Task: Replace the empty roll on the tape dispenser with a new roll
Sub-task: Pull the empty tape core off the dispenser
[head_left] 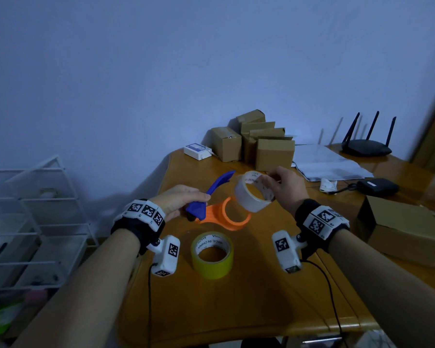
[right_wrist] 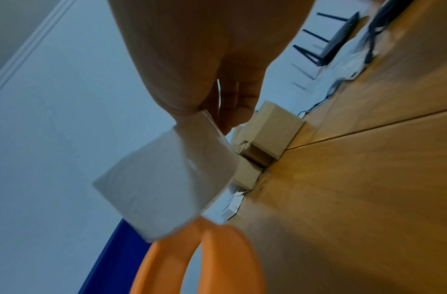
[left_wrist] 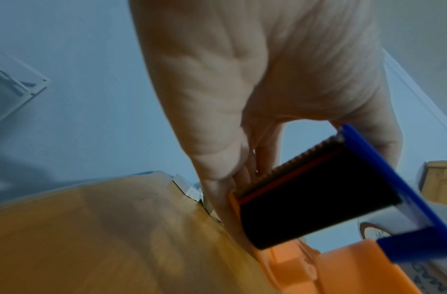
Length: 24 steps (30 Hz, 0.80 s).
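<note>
The tape dispenser (head_left: 226,217) has an orange ring body and a blue handle and flap (head_left: 217,185). My left hand (head_left: 183,199) grips its blue end and holds it just above the wooden table (head_left: 236,297). In the left wrist view the dispenser's toothed blade (left_wrist: 292,165) and black roller (left_wrist: 315,199) show below my fingers. My right hand (head_left: 284,184) pinches the rim of the empty white roll (head_left: 253,194), lifted clear above the orange ring (right_wrist: 199,258). The white roll (right_wrist: 167,179) hangs tilted from my fingers. A new yellow roll (head_left: 212,254) lies flat on the table in front.
Several cardboard boxes (head_left: 259,141) and a small white device (head_left: 197,150) stand at the table's back. Papers (head_left: 327,162), a black router (head_left: 366,146) and a black pouch (head_left: 377,187) lie to the right. A large box (head_left: 402,229) sits at right, a white wire rack (head_left: 33,217) at left.
</note>
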Each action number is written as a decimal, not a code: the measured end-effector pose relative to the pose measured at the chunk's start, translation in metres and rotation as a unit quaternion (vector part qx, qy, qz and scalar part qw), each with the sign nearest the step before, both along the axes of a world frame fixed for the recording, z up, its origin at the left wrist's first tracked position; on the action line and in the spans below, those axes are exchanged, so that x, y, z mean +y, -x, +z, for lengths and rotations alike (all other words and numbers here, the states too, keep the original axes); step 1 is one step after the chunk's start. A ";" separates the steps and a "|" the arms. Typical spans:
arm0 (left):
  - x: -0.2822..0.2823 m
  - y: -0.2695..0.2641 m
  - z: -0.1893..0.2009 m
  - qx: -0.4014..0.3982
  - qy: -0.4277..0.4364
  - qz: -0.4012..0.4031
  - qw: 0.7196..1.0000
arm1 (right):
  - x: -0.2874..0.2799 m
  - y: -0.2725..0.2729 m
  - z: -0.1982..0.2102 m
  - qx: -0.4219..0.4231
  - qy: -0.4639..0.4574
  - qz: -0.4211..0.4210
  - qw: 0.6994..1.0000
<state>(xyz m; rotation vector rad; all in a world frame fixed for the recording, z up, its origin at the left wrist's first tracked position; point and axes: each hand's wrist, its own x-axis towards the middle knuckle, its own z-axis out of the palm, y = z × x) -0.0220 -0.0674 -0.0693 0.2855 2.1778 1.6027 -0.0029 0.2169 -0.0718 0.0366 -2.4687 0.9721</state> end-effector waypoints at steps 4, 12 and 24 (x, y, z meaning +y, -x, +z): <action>-0.004 -0.001 0.001 0.002 0.003 0.004 1.000 | 0.018 0.005 -0.009 -0.052 0.037 -0.066 0.996; -0.011 0.002 -0.001 0.000 -0.006 0.013 1.000 | 0.031 0.011 -0.024 -0.151 0.099 -0.128 0.975; -0.014 0.001 -0.001 0.001 -0.013 0.029 0.999 | 0.029 -0.003 -0.053 -0.277 0.013 -0.142 0.950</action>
